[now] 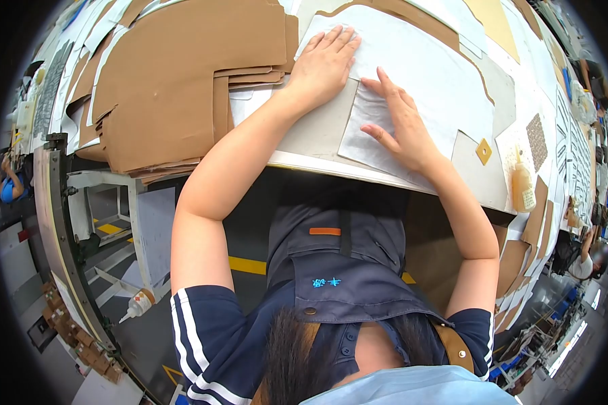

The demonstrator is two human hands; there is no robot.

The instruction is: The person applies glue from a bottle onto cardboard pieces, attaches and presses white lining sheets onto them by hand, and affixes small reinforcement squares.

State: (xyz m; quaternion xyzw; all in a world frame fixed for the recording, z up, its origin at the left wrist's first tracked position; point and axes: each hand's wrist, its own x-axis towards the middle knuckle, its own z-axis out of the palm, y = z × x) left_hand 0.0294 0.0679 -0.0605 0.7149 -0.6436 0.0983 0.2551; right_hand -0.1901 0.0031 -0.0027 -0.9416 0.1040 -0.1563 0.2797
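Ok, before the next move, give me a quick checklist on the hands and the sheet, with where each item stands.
1. Left hand laid flat on the white sheet: ok.
2. Right hand pressing down: cannot tell; it is over the sheet with fingers spread, but contact is unclear.
3. Hands free of tools: ok; none shows in either.
4. Yellow bottle clear of the sheet: ok; it is apart, off to the right.
5. Diamond-shaped piece clear of the sheet: ok; it lies apart, beside the sheet's notched right side.
6. Brown stack squared up: not ok; layers stick out unevenly at its edges.
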